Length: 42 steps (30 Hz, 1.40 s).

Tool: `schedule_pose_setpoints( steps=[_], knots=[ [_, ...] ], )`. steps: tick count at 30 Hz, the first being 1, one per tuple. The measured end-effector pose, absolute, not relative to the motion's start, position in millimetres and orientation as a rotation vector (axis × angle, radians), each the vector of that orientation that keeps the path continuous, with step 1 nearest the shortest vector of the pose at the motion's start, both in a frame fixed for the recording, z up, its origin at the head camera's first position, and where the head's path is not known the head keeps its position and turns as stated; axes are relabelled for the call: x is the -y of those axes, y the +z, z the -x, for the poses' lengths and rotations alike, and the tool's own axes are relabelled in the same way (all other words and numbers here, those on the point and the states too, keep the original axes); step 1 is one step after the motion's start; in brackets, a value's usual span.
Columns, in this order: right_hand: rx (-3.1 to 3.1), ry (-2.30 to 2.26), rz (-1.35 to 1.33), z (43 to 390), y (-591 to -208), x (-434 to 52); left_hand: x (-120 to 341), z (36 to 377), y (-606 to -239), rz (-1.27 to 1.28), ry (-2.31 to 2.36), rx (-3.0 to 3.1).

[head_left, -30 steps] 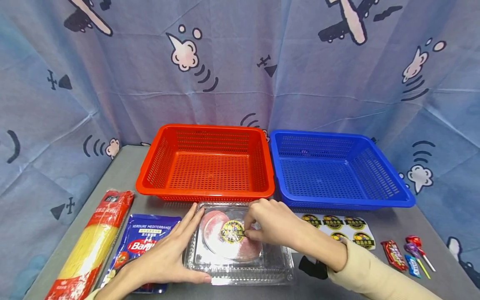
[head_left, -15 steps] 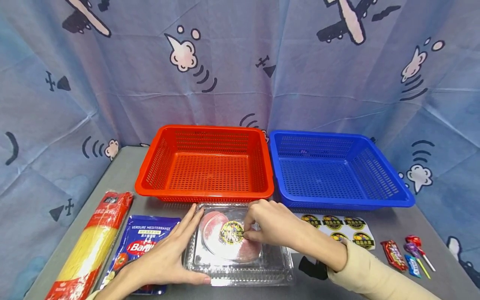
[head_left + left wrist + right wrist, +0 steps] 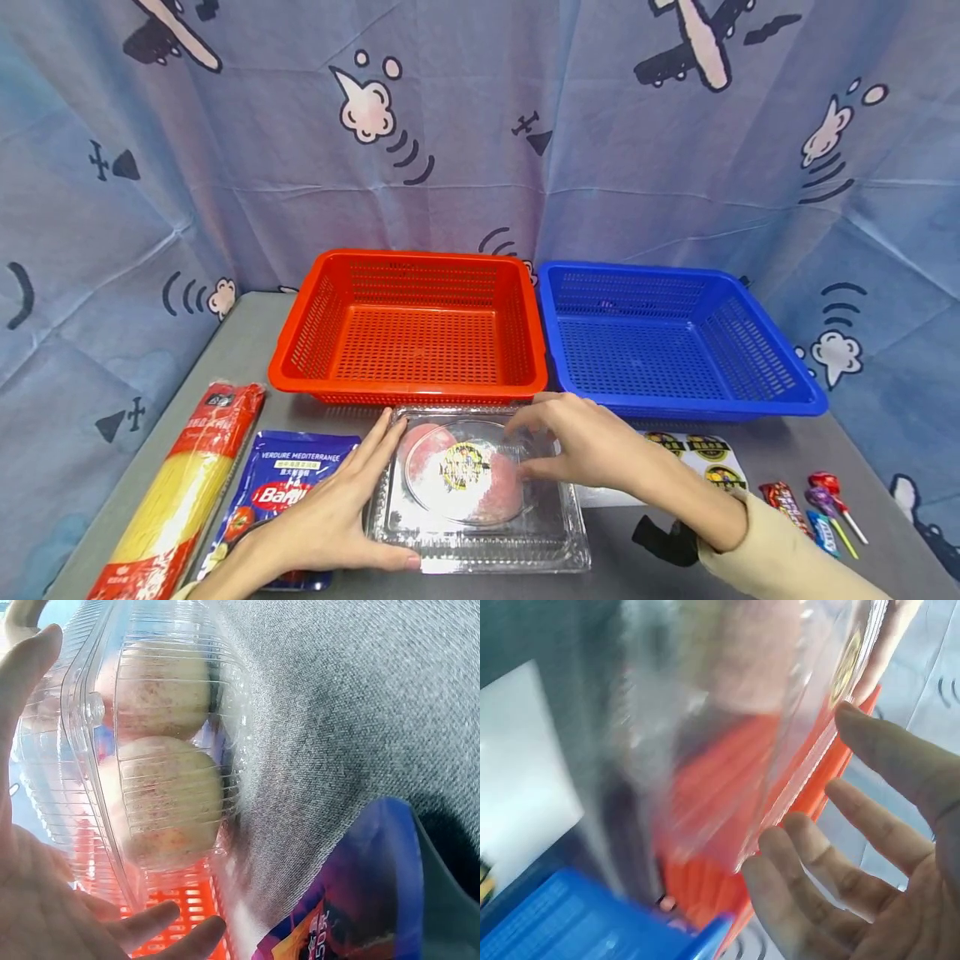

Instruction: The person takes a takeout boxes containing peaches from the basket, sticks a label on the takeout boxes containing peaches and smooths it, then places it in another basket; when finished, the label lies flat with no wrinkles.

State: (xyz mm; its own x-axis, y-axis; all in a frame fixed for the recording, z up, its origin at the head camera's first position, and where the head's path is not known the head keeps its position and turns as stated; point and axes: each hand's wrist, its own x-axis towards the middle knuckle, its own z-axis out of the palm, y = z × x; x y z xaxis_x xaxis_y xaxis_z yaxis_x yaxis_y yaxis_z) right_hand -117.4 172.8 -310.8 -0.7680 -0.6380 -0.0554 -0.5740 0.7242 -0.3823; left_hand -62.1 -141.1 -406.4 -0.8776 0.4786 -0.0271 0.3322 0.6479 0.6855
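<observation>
A clear plastic clamshell box (image 3: 551,525) stands on the grey table, with round pinkish fruits that look like peaches (image 3: 169,799) inside. On its lid sits a round black-and-yellow sticker (image 3: 462,467). My left hand (image 3: 341,508) rests along the box's left side, fingers straight towards the back and thumb near the front edge. Over the lid's right part is my right hand (image 3: 577,442), fingers apart and loosely bent, holding nothing. In the right wrist view its fingertips (image 3: 847,716) are close to the lid; whether they touch it I cannot tell.
Behind the box stand a red basket (image 3: 408,387) and a blue basket (image 3: 697,409). A spaghetti packet (image 3: 180,479) and a blue pouch (image 3: 300,454) lie left. On the right are a sticker sheet (image 3: 738,454), lollipops (image 3: 825,481), a red-wrapped sweet (image 3: 783,504) and a small blue sweet (image 3: 823,533).
My right hand has let go of the sticker's right edge and moved right, its fingers spreading. The sticker stays on the lid. My left hand has stayed put.
</observation>
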Motion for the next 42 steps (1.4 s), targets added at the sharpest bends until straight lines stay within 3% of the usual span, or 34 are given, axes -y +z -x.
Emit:
schedule_pose_setpoints(
  steps=[13, 26, 33, 42],
  knots=[
    [-3.019, -0.527, 0.752, 149, -304, -290, 140, 62, -406, -0.693, 1.07, -2.65],
    [-2.986, -0.428, 0.18, 178, -322, -427, 141, 62, -408, -0.669, 1.067, -2.641],
    [-2.871, -0.449, 0.03, 175, -331, -463, 139, 62, -407, -0.665, 1.074, -2.621],
    [-2.732, -0.585, -0.017, 171, -342, -475, 139, 62, -408, -0.66, 1.091, -2.62]
  ],
)
